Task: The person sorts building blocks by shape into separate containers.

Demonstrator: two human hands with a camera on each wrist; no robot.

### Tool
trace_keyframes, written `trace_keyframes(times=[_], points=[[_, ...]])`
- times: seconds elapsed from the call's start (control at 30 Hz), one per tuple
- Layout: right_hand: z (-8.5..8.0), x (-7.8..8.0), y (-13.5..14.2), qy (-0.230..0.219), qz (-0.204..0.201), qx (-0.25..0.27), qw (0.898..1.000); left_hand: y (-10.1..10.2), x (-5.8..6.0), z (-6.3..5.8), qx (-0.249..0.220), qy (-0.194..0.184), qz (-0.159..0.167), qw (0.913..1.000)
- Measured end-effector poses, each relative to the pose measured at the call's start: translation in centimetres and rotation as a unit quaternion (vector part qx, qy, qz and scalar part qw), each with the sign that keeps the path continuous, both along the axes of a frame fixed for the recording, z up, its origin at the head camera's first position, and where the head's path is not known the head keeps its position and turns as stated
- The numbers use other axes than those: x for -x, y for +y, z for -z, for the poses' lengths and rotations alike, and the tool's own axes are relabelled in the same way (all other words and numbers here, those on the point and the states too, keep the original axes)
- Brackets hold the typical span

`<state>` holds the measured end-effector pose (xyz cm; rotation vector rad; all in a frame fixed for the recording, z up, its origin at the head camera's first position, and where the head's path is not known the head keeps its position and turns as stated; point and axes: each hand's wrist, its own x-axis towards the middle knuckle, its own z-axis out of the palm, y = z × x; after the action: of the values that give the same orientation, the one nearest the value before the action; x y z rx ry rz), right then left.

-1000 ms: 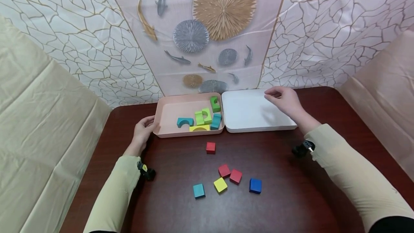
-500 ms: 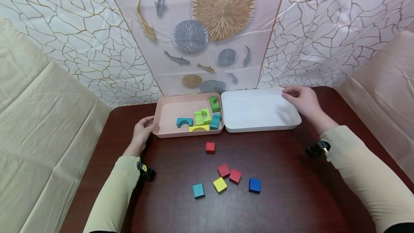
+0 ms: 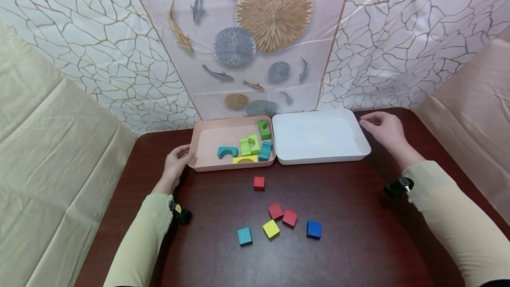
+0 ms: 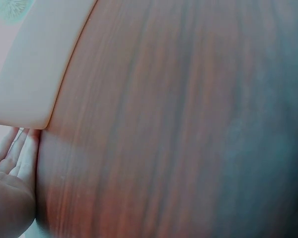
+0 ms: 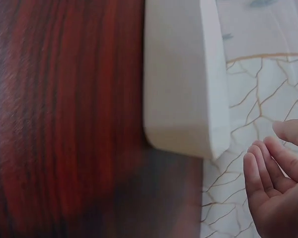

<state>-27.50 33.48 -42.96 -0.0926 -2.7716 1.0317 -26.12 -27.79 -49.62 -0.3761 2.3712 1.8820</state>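
"Where's your left hand?"

"My left hand (image 3: 175,164) is at the left end of the pink tray (image 3: 211,135), its fingers fairly straight and touching the wall."

"What's in that tray?"

"Coloured blocks (image 3: 245,147), mostly towards its right side. Nearer me, 6 cubes (image 3: 271,229) lie on the dark table (image 3: 350,220): teal, red, yellow, 2 more reds, blue."

"And further right?"

"The white tray (image 3: 318,138), then my right hand (image 3: 387,133) just beside it, apart, fingers loosely curled, a narrow gap to the thumb."
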Motion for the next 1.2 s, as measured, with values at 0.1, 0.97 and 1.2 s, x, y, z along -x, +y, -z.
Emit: trace_keyframes(times=[0.1,0.97,1.2], points=[[0.7,-0.1,0.5,-0.006,0.0,-0.001,1.0,0.1,-0.1,-0.4,-0.002,-0.008,-0.002,1.0],[5.8,-0.4,1.0,-0.084,0.01,0.074,0.994,1.4,-1.5,-3.3,-0.001,-0.013,0.003,0.9999],[6.2,-0.5,0.4,-0.087,0.021,0.087,0.992,0.6,-0.7,-1.3,-0.014,0.001,-0.007,0.9999]])
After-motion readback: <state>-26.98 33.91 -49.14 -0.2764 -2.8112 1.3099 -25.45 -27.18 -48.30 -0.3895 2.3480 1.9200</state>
